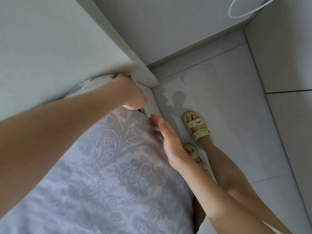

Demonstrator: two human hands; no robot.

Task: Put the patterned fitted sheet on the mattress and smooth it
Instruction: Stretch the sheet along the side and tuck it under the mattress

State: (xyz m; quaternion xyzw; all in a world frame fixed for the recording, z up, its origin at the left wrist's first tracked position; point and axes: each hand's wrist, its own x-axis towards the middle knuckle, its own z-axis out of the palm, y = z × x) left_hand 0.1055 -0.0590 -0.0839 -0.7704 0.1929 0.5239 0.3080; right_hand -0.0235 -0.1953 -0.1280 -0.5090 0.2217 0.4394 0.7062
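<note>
Pale lavender-grey cloth with a darker damask of scrolls and roses: the patterned fitted sheet (109, 166) fills the lower left of my view. It is drawn over the top of the mattress, which is hidden beneath it. Small wrinkles show toward the near end.

Left hand (131, 93): arm reaches across the sheet to the far corner, knuckles up and fingers curled down over the sheet's bunched edge. This is where the sheet meets the white panel (50, 39) and the white frame rail (150, 105). Fingertips are out of sight in that gap, so I cannot tell how deep they go.

Right hand (168, 141): flat, fingers straight and close together, thumb lying along them. Palm faces the side of the bed. The fingers (154, 121) touch the sheet where it rolls over the side edge, just below the corner. It grasps nothing.

The two hands are apart, the left at the corner and the right a little nearer me along the same side.

Beside the bed: white floor tiles (236, 98), with my feet in pale yellow sandals (194, 125) close to the frame. A faint shadow (177, 98) lies on the tile. A white cable loop (244, 12) is at the upper right.
</note>
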